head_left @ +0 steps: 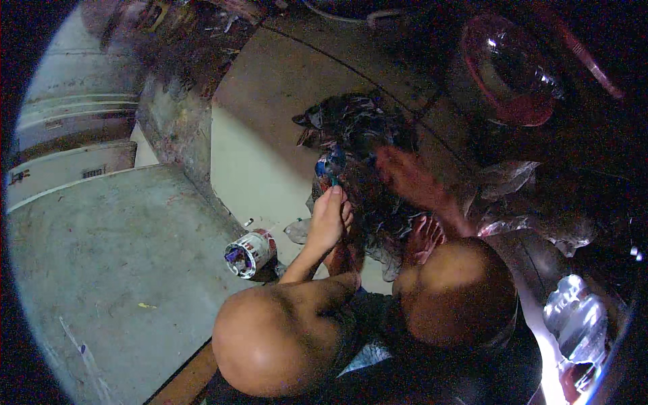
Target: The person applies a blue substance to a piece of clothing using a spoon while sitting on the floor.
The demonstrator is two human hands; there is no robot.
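Note:
My left hand (329,219) reaches forward between my bent knees, its fingers pinched on a small green piece (334,181). Just beyond the fingertips lies a crumpled blue-and-white wrapper (330,162), at the edge of a dark heap of crumpled, shiny plastic (358,125). The reddish, blurred shape of my right hand (395,162) stretches over the heap from the right. Its fingers blend into the dark, so their grip is unclear. Between the heap and my right knee shows a bare foot (426,236).
To the left, a white printed tub (260,251) lies tipped, with purplish scraps inside. A large clear vessel with a red rim (506,74) stands at far right. Crumpled clear plastic (577,320) glints at lower right. A pale wall ledge (74,158) borders the far left.

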